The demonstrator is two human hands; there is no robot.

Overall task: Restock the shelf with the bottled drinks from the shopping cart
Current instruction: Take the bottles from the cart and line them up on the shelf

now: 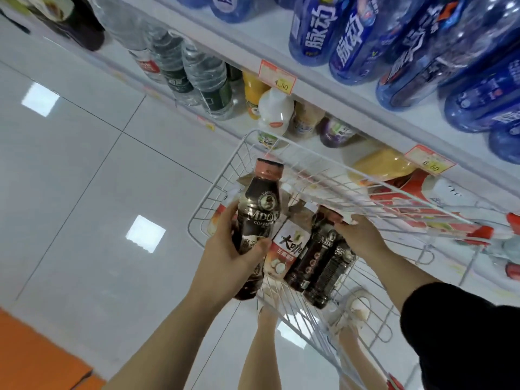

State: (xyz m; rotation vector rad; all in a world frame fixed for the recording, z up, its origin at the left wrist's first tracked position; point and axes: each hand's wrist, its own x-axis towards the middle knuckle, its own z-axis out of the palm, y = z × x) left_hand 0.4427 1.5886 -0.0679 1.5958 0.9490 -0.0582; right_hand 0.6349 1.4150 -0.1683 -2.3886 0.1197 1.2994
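Note:
My left hand (228,257) grips a dark coffee bottle (260,204) with a pink cap and holds it upright above the left edge of the white wire cart (337,181). Two more dark coffee bottles (315,257) stand in the cart, beside a white and red bottle (285,246). My right hand (358,235) reaches into the cart, its fingers closed on the pink cap of one of those dark bottles. The white shelf (323,91) runs along the right, with blue bottles above and juice bottles below.
Water bottles (197,71) and orange and white drink bottles (273,111) fill the lower shelf to the left. Price tags (277,77) hang on the shelf edge. Glossy white floor tiles (84,164) spread out to the left. My feet show under the cart.

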